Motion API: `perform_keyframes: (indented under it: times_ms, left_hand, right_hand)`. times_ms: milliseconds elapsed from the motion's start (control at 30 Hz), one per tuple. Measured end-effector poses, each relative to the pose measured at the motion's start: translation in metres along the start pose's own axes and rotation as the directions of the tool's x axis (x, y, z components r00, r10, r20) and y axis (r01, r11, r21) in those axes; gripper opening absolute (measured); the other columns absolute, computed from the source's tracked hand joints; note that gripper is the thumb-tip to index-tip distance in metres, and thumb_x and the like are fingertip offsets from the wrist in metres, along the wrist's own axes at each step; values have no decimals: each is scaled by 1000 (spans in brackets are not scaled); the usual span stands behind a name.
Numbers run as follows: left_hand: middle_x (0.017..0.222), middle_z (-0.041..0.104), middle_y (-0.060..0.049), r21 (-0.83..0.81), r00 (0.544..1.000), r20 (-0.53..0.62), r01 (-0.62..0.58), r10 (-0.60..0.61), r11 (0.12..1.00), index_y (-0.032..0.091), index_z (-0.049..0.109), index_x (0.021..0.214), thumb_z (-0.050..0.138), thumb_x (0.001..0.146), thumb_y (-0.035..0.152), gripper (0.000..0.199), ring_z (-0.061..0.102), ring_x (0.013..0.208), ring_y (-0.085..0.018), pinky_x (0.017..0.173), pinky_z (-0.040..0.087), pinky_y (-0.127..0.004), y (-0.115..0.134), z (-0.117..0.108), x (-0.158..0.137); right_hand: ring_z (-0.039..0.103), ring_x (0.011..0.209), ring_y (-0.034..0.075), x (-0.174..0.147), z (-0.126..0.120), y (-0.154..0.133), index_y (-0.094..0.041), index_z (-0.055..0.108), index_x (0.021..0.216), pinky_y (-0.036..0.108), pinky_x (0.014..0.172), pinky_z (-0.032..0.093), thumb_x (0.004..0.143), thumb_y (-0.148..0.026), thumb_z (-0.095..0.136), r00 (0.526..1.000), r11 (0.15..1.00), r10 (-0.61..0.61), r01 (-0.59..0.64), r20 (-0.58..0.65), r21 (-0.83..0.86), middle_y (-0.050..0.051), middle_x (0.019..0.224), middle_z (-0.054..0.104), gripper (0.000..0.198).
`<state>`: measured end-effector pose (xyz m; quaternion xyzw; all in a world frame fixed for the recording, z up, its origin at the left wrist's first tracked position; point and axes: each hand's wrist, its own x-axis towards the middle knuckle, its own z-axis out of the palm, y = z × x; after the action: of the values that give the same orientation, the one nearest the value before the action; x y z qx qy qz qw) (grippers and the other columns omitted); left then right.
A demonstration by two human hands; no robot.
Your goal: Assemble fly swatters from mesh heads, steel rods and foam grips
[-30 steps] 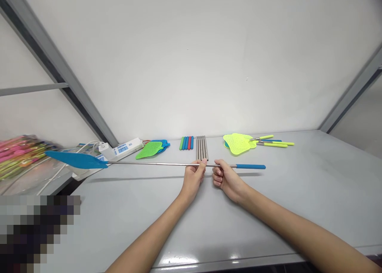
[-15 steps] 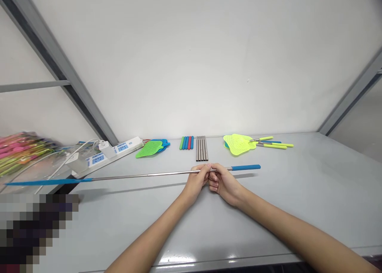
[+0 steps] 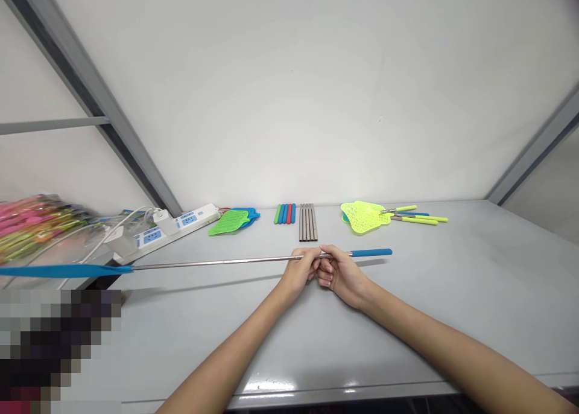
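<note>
A telescopic fly swatter (image 3: 217,262) stretches sideways above the table, its metal rod drawn out long. Its blue head, seen nearly edge-on, runs off the left edge; its blue grip points right. My left hand (image 3: 299,269) is closed around the rod near the middle of the view. Right beside it, my right hand (image 3: 339,275) pinches the rod just left of the blue grip, fingers curled under. Beyond my hands lie a row of metal tubes (image 3: 308,222) and a row of green, blue and red grips (image 3: 284,213).
Green and blue swatter heads (image 3: 230,221) lie at the back left, near a white power strip (image 3: 174,230) with plugs and cables. Yellow-green fly swatters (image 3: 366,216) are piled at the back right. Bagged colourful items (image 3: 40,227) sit far left. The wall (image 3: 289,100) closes off the back.
The swatter's blue head has shifted left, partly out of view, and turned to show slightly more of its face. Both hands keep their hold. The view has shifted slightly.
</note>
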<state>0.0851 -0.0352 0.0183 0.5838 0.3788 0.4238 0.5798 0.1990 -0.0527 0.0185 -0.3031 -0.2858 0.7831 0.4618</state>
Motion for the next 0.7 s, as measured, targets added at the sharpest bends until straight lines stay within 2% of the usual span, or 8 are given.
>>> perform_keyframes:
  times_ms: [200, 500, 700]
  left_hand:
    - [41, 41, 2, 30, 1000, 13, -10, 10, 999, 16, 40, 42, 43, 75, 33, 37, 34, 39, -8, 42, 24, -22, 1, -3, 0]
    - [37, 33, 4, 67, 1000, 11, 13, -13, 998, 17, 37, 39, 44, 73, 35, 38, 32, 38, -8, 42, 25, -22, 5, -3, 1]
    - [37, 35, 3, 45, 1000, 24, 15, -16, 999, 17, 40, 40, 43, 74, 35, 38, 33, 38, -9, 43, 26, -23, 3, -4, 1]
  right_hand:
    - [24, 40, 6, 2, 0, 2, -16, 39, 38, 23, 42, 21, 73, -31, 51, 1000, 1000, -11, 11, -7, -2, -6, 40, 30, 39]
    - [21, 39, 6, 4, -1, 2, -17, 35, 40, 22, 41, 20, 71, -32, 52, 1000, 999, 9, -10, -30, -35, -7, 40, 27, 38]
    - [25, 40, 6, 1, 0, 2, -17, 34, 40, 22, 41, 20, 71, -34, 53, 999, 998, 4, -5, -31, -62, -4, 42, 36, 41]
